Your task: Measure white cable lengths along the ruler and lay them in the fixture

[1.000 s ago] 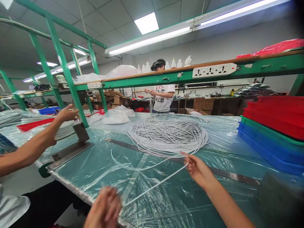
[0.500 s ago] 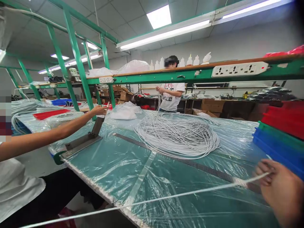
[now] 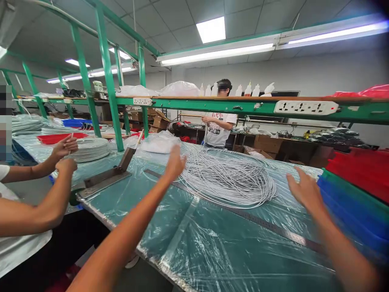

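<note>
A big loose coil of white cable (image 3: 231, 178) lies on the green table (image 3: 170, 227), which is covered with clear plastic film. My left hand (image 3: 175, 163) is stretched forward to the coil's left edge, fingers open, holding nothing. My right hand (image 3: 304, 190) is raised just right of the coil, fingers spread and empty. A long metal ruler strip (image 3: 258, 221) runs across the table in front of the coil.
A co-worker's two hands (image 3: 65, 156) are at the left beside a lever cutter (image 3: 114, 172). Another person (image 3: 219, 121) stands behind the table handling cable. Stacked red, green and blue trays (image 3: 361, 186) sit at the right. A green shelf frame (image 3: 212, 103) with power strips spans above.
The taut cable that my right hand pulled is gone from my hands. Both hands have moved forward to the coil, open. The co-worker's hand has left the cutter lever.
</note>
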{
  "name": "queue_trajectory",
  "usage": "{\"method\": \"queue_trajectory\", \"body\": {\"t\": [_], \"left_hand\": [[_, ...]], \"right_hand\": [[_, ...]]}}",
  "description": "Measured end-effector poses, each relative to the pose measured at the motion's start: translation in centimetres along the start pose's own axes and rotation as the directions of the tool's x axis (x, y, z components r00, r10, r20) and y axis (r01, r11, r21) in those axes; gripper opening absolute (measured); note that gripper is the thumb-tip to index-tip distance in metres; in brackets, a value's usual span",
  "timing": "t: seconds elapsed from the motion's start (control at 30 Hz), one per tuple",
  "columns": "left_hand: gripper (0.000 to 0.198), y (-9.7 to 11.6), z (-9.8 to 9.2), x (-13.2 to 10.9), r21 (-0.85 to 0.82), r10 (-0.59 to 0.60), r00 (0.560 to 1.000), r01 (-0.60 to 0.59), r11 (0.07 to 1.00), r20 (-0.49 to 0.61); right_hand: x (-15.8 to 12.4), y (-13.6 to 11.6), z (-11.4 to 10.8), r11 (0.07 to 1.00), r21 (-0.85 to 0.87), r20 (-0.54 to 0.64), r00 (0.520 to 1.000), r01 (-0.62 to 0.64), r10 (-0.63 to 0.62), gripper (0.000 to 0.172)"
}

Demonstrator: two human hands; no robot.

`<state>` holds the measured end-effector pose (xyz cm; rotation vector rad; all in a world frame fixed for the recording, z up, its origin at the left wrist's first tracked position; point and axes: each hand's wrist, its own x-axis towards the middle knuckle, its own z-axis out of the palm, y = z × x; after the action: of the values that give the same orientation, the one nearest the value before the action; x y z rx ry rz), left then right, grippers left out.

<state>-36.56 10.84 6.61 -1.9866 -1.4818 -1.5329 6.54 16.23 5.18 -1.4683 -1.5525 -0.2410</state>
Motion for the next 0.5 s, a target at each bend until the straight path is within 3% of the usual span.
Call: {"method": "queue_trajectory", "body": {"t": [0.07, 0.1, 0.17, 0.2, 0.23, 0.33, 0.4, 0.5], "left_hand": [[0.037, 2.5, 1.2, -4.4, -0.037, 0.173, 0.97, -0.169, 0.985, 0.169], [0.04, 3.8, 1.3, -7.5, -0.063, 0.263, 0.929, -0.255, 0.965, 0.261], [0.046, 5.8, 0.4, -14.2, -0.114, 0.395, 0.813, -0.385, 0.916, 0.427], [0.046, 6.2, -0.6, -17.5, -0.105, 0.371, 0.798, -0.367, 0.924, 0.475], [0.043, 6.2, -1.9, -20.4, -0.087, 0.329, 0.811, -0.329, 0.94, 0.485], [0.034, 4.7, -7.0, -26.8, 0.024, 0.147, 0.92, -0.167, 0.986, 0.364], [0.028, 3.4, -10.6, -29.0, 0.107, -0.003, 0.959, -0.028, 0.994, 0.284], [0.029, 2.7, -14.4, -30.1, 0.211, -0.227, 0.947, 0.18, 0.961, 0.227]], "right_hand": [[-3.3, -0.9, 1.8, 0.998, 0.053, 0.08, 0.996, 0.027, -0.031, 0.048], [-5.3, -1.5, 2.8, 0.99, 0.135, 0.146, 0.987, 0.047, -0.067, 0.047], [-9.5, -2.5, 5.0, 0.96, 0.267, 0.233, 0.96, 0.09, -0.155, 0.042], [-11.6, -2.9, 6.0, 0.945, 0.308, 0.246, 0.95, 0.111, -0.192, 0.039], [-13.5, -3.3, 6.9, 0.933, 0.332, 0.255, 0.939, 0.138, -0.229, 0.036], [-17.6, -3.8, 8.8, 0.898, 0.35, 0.362, 0.845, 0.267, -0.393, 0.032], [-18.9, -4.2, 9.4, 0.874, 0.328, 0.429, 0.768, 0.357, -0.475, 0.035], [-19.3, -4.8, 10.1, 0.87, 0.258, 0.451, 0.743, 0.421, -0.494, 0.045]]}}
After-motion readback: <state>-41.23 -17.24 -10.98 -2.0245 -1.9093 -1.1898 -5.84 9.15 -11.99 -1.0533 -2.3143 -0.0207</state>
